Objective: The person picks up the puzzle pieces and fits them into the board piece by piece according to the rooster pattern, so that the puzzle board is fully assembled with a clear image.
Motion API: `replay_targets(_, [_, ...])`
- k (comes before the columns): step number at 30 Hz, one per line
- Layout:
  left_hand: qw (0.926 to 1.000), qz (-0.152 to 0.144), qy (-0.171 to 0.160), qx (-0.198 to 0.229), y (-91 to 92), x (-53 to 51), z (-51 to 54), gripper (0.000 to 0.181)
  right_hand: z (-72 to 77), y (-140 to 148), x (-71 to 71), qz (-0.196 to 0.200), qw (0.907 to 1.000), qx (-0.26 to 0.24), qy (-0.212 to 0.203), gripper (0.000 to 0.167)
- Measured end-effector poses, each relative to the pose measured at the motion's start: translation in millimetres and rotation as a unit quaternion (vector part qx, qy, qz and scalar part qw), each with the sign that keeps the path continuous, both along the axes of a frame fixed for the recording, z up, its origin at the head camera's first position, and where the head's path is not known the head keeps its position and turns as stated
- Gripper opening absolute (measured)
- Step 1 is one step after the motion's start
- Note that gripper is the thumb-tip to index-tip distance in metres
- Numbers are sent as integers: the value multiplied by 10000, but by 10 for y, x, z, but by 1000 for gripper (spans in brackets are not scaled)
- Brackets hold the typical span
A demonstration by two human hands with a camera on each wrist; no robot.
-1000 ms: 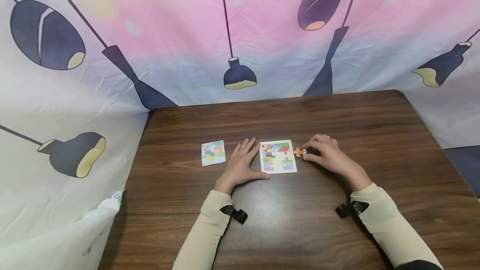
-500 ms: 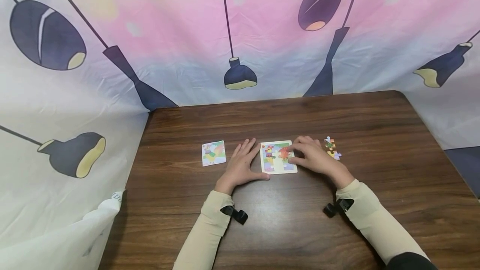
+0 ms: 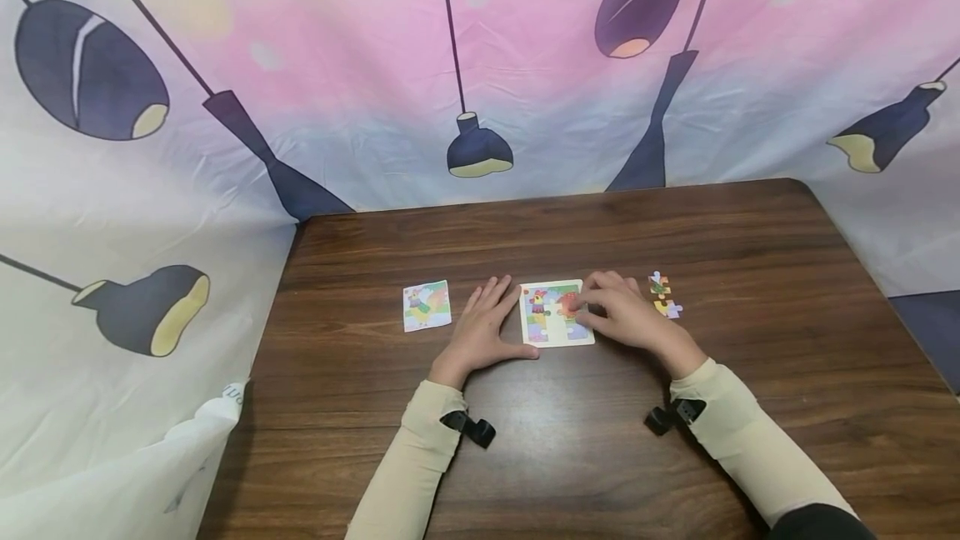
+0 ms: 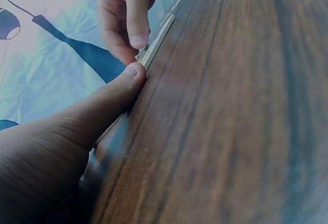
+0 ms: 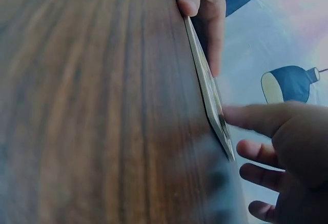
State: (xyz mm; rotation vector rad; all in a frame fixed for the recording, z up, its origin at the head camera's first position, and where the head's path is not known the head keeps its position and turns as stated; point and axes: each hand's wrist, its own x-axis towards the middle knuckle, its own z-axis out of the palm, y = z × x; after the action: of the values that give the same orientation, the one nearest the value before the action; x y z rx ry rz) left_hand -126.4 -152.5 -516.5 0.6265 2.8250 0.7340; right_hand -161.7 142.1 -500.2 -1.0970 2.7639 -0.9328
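A square jigsaw board (image 3: 557, 328) with a pale frame and a bird picture lies flat on the table. My left hand (image 3: 483, 332) rests spread at its left side, thumb along the near left corner and fingers straight. My right hand (image 3: 626, 311) is over the board's right side, its fingertips at an orange-red puzzle piece (image 3: 567, 304) in the right part of the picture. Some of that piece is hidden by the fingers. In the right wrist view, the thumb of my right hand (image 5: 302, 142) reaches the board's edge (image 5: 207, 90).
Loose puzzle pieces (image 3: 663, 297) lie to the right, beyond the right hand. A small picture card (image 3: 426, 306) of the same bird lies left of the left hand. The brown wooden table (image 3: 570, 440) meets a printed curtain (image 3: 360, 132) behind and at the sides.
My right hand has carried the orange-red piece leftward from beside the board onto it, then shifted it slightly into the picture. The loose pieces came into view. My left hand has stayed put.
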Motion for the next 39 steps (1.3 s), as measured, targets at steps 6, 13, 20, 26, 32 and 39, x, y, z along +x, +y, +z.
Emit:
replay_targets(6, [10000, 6, 10, 37, 0, 0, -13, 114, -15, 25, 9, -194, 9998, -37, -11, 14])
replay_targets(13, [10000, -12, 31, 21, -3, -7, -5, 115, -9, -4, 13, -341, 9990, -81, -274, 15])
replay_targets(20, [10000, -5, 41, 6, -4, -10, 5, 115, 13, -13, 18, -298, 9995, -22, -70, 13])
replay_targets(26, [10000, -2, 30, 11, 6, -2, -16, 115, -38, 196, 7, -554, 9970, -486, 252, 16])
replay_targets(32, [10000, -64, 14, -9, 18, -8, -27, 115, -69, 750, 91, -1195, 9905, -587, 349, 29])
replay_targets(39, [10000, -52, 49, 14, -5, -6, -23, 116, -59, 1267, 264, -1658, 9858, -195, -171, 42])
